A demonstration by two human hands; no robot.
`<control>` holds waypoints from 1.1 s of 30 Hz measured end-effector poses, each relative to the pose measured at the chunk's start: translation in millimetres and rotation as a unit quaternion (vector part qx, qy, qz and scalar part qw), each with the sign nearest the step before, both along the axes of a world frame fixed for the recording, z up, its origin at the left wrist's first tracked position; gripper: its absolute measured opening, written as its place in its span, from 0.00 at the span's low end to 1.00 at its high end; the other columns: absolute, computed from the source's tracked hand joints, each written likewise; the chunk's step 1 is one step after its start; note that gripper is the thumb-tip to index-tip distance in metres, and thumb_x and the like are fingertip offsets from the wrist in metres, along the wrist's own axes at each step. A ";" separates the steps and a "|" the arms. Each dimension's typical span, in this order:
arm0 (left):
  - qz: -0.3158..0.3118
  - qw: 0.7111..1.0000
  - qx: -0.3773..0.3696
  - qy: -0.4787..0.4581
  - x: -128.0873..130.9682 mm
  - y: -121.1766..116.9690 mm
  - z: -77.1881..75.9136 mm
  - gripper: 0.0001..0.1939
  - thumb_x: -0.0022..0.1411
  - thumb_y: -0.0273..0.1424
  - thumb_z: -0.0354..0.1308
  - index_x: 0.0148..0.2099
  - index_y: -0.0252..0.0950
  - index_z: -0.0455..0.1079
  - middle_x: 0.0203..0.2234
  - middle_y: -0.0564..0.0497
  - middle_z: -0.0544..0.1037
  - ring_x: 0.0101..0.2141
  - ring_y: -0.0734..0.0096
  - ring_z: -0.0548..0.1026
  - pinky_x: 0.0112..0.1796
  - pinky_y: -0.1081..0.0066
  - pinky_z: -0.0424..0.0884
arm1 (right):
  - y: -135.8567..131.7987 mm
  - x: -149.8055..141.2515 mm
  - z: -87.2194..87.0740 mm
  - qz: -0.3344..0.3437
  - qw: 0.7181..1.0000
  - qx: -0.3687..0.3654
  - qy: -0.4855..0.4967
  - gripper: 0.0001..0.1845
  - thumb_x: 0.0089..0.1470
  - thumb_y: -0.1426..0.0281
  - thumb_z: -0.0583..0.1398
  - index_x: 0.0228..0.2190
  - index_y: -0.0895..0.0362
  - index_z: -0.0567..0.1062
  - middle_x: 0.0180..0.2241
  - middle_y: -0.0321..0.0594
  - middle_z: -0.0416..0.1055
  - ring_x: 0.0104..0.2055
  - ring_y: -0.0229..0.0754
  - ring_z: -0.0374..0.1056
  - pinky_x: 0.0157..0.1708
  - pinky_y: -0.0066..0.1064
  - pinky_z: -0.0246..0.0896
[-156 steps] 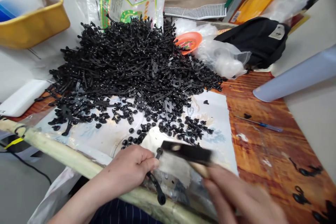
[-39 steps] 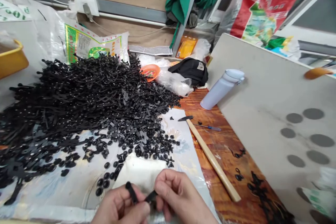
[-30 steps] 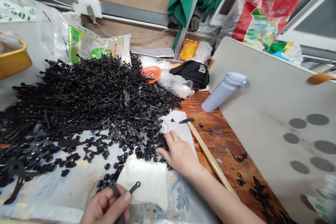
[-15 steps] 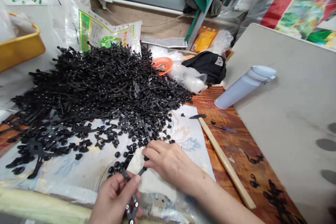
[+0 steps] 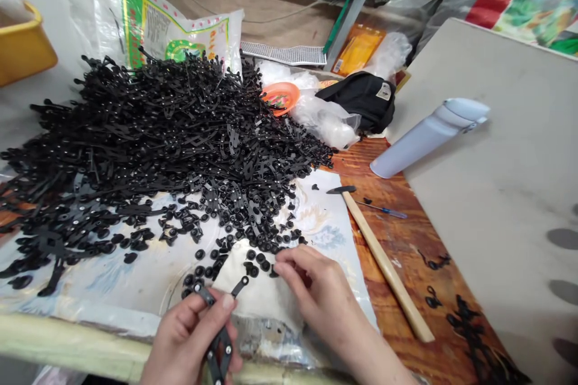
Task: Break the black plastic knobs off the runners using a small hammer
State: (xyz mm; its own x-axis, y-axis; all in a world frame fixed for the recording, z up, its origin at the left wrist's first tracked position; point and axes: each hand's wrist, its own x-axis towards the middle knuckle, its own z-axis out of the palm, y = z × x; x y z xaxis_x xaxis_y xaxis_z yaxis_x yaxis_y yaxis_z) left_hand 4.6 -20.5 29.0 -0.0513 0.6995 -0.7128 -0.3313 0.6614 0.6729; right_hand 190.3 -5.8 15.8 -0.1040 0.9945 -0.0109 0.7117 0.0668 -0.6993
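In my left hand [image 5: 194, 337] is a black hinged linkage [image 5: 220, 349] of flat riveted bars, pinched between thumb and fingers. One of its arms points up and right and ends in a small ring. My right hand [image 5: 316, 286] is just to the right, thumb and index finger closed at a small round black part [image 5: 273, 271]. Beside those fingertips, several more round black parts [image 5: 255, 261] lie on a white cloth [image 5: 266, 298]. Behind both hands rises a large heap of similar black linkages [image 5: 180, 126], with loose round pieces along its front edge.
A hammer [image 5: 383, 264] with a wooden handle lies at the right, near a thin blue-handled tool [image 5: 383, 210]. Farther back stand a pale blue bottle [image 5: 424, 138], a black bag [image 5: 361, 99] and an orange dish [image 5: 280, 98]. A grey panel [image 5: 497, 150] borders the right side.
My right hand has moved right, away from the linkage's arm, uncovering its ringed end and the round parts on the cloth. The left hand keeps hold of the linkage. The view has shifted slightly.
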 end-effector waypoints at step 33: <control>-0.021 0.999 -0.035 -0.016 14.3 -6.6 4.6 0.19 0.38 0.41 0.74 0.23 0.33 0.72 0.11 0.57 0.72 0.09 0.75 0.68 0.08 0.80 0.61 | 19.8 125.3 -32.9 -0.296 0.924 0.028 -0.240 0.14 0.56 0.66 0.55 0.39 0.62 0.73 0.37 0.57 0.68 0.43 0.62 0.65 0.40 0.52 0.60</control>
State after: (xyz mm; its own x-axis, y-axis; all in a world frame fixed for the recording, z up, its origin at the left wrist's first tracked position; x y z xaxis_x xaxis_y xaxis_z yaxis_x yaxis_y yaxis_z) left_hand 19.0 -27.0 33.6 0.0006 0.6493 -0.7605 -0.3224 0.7200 0.6145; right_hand 315.7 14.0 -17.2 0.4623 0.8756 0.1398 0.8623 -0.4072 -0.3009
